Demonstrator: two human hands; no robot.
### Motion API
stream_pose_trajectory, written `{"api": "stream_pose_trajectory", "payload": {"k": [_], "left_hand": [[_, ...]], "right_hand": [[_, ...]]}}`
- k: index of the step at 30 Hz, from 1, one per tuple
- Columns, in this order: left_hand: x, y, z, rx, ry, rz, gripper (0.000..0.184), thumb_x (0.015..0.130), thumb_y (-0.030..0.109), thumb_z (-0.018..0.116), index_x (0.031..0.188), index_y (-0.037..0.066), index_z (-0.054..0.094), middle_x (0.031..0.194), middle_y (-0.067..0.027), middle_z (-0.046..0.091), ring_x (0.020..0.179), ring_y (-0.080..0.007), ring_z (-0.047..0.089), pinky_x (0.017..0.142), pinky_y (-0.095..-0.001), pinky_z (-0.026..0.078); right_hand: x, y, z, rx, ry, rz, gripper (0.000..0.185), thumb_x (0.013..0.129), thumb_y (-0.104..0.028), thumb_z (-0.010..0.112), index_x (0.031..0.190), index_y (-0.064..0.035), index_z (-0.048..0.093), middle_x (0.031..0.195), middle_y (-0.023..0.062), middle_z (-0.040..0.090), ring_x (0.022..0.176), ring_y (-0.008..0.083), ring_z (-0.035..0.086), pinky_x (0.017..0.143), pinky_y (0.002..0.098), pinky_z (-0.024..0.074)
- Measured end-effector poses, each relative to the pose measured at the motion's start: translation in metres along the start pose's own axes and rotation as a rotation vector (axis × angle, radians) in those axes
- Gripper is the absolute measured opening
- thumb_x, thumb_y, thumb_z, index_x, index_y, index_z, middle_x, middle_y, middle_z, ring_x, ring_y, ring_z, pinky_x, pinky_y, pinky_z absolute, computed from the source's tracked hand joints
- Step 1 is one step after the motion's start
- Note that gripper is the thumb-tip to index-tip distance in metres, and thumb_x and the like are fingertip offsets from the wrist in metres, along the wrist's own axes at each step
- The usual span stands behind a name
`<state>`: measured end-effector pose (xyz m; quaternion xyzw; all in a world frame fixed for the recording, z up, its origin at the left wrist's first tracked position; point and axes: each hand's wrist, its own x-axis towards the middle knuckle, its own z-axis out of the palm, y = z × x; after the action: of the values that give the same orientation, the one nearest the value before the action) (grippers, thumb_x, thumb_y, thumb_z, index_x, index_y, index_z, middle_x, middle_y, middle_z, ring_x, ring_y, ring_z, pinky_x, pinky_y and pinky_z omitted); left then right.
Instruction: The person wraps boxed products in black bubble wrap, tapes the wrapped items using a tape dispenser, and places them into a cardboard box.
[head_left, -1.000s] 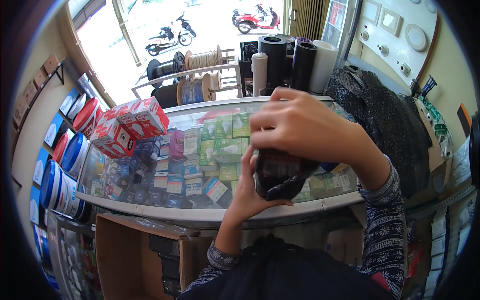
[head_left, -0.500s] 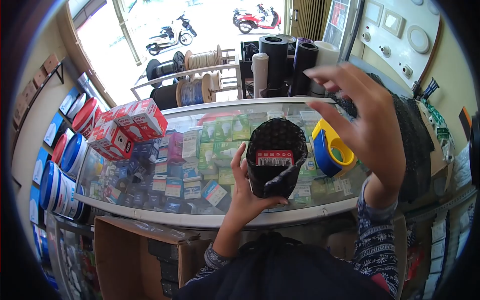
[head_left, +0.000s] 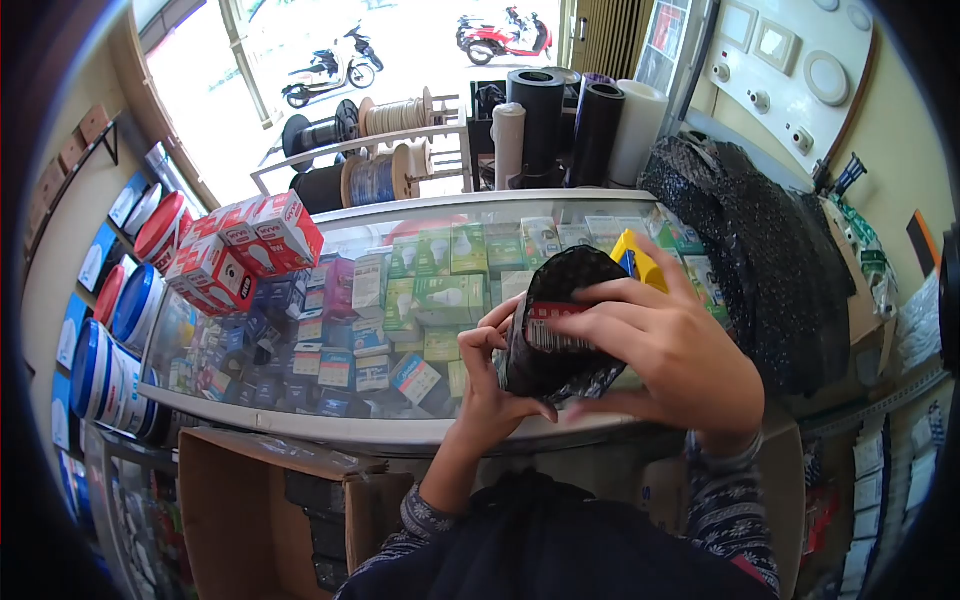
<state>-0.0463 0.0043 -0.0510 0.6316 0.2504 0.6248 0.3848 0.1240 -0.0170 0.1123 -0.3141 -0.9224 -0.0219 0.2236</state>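
A package in black bubble wrap (head_left: pixel 540 365) is held over the glass counter, its open end facing up and toward the right. Inside that end shows a red box (head_left: pixel 552 325) with a white barcode label. My left hand (head_left: pixel 492 385) grips the wrapped package from the left, thumb underneath. At the package's right side, my right hand (head_left: pixel 665 350) has its fingers spread over the opening, slightly blurred. Behind the right hand, a yellow and blue tape dispenser (head_left: pixel 640 262) stands on the counter, partly hidden.
Red and white bulb boxes (head_left: pixel 245 250) sit on the left of the glass counter (head_left: pixel 300 418). Black bubble wrap (head_left: pixel 750 240) is heaped at the right. Wire spools (head_left: pixel 385 180) and upright rolls (head_left: pixel 537 120) stand behind. An open cardboard box (head_left: pixel 235 510) is below.
My right hand first lifted off the package to the right, then came back down to its opening. The package has tilted to the right. The view has shifted slightly.
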Motion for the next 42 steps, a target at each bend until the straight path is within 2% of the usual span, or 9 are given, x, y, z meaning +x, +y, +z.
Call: {"api": "stream_pose_trajectory", "payload": {"k": [5,6,10,13,15,18,21,24,42], "left_hand": [[0.000,0.003,0.008,-0.048,0.091,0.038,0.085,0.052,0.044,0.083,0.102,0.008,0.025,0.131,-0.0261,0.030,0.118,-0.0326,0.043,0.097,-0.0428,0.035],[0.002,0.004,0.009,-0.025,0.100,0.089,0.086,0.051,0.045,0.083,0.102,0.008,0.025,0.131,-0.0257,0.030,0.117,-0.0321,0.043,0.097,-0.0426,0.036],[0.012,0.024,0.016,-0.156,0.099,0.024,0.085,0.054,0.038,0.085,0.105,0.009,0.024,0.130,-0.0223,0.031,0.111,-0.0282,0.049,0.096,-0.0424,0.038],[0.009,0.020,0.004,0.130,-0.057,-0.052,0.084,0.057,0.025,0.086,0.109,0.009,0.022,0.127,-0.0190,0.033,0.110,-0.0255,0.047,0.097,-0.0413,0.036],[0.010,0.021,0.010,-0.219,-0.067,-0.150,0.083,0.059,0.019,0.085,0.111,0.009,0.021,0.124,-0.0171,0.035,0.110,-0.0240,0.045,0.097,-0.0385,0.035],[0.011,0.024,0.017,-0.069,-0.004,-0.191,0.076,0.063,0.011,0.080,0.111,0.008,0.022,0.113,-0.0127,0.037,0.106,-0.0203,0.042,0.093,-0.0339,0.035],[0.012,0.015,0.018,-0.064,0.058,-0.167,0.074,0.064,0.008,0.080,0.109,0.009,0.022,0.111,-0.0114,0.036,0.103,-0.0187,0.042,0.092,-0.0324,0.034],[0.008,0.005,0.011,-0.122,0.078,-0.128,0.073,0.063,0.007,0.080,0.107,0.009,0.022,0.114,-0.0123,0.035,0.102,-0.0193,0.043,0.093,-0.0324,0.035],[-0.003,0.001,0.010,-0.107,0.232,0.170,0.062,0.056,-0.008,0.073,0.107,0.006,0.041,0.125,-0.0168,0.039,0.115,-0.0265,0.045,0.097,-0.0371,0.039]], "right_hand": [[0.016,0.014,0.006,0.318,-0.171,-0.023,0.022,0.078,-0.027,0.065,0.080,-0.0051,0.061,0.066,0.0112,0.060,0.068,0.0287,0.061,0.083,0.0382,0.0422],[0.019,0.016,0.009,0.354,-0.115,-0.048,0.020,0.079,-0.023,0.063,0.078,-0.0031,0.060,0.063,0.0135,0.058,0.062,0.0321,0.058,0.067,0.0342,0.0460],[0.026,0.016,0.007,0.585,-0.208,-0.020,0.015,0.075,-0.017,0.068,0.080,-0.0040,0.062,0.060,0.0109,0.056,0.052,0.0254,0.054,0.051,0.0296,0.0416],[0.026,0.020,0.006,0.425,-0.138,-0.026,0.015,0.076,-0.017,0.067,0.082,-0.0039,0.062,0.061,0.0110,0.057,0.054,0.0253,0.056,0.050,0.0296,0.0417],[0.025,0.023,0.008,0.313,-0.084,-0.077,0.018,0.073,-0.021,0.070,0.082,-0.0064,0.064,0.066,0.0079,0.061,0.060,0.0221,0.059,0.063,0.0306,0.0439],[0.025,0.027,0.005,0.194,-0.053,-0.205,0.027,0.068,-0.026,0.073,0.085,-0.0083,0.064,0.079,0.0044,0.065,0.077,0.0196,0.061,0.081,0.0346,0.0414],[0.017,0.016,-0.004,-0.034,0.449,-0.124,0.039,0.066,-0.032,0.075,0.091,-0.0057,0.062,0.092,0.0083,0.063,0.091,0.0224,0.059,0.085,0.0350,0.0415],[-0.027,0.036,0.046,0.415,0.843,0.082,0.044,0.071,-0.035,0.071,0.097,-0.0019,0.060,0.094,0.0113,0.060,0.096,0.0283,0.056,0.087,0.0372,0.0422],[-0.031,0.009,0.107,0.439,0.681,0.135,0.038,0.077,-0.027,0.066,0.104,-0.0010,0.061,0.113,0.0138,0.057,0.112,0.0331,0.049,0.094,0.0420,0.0361]]}}
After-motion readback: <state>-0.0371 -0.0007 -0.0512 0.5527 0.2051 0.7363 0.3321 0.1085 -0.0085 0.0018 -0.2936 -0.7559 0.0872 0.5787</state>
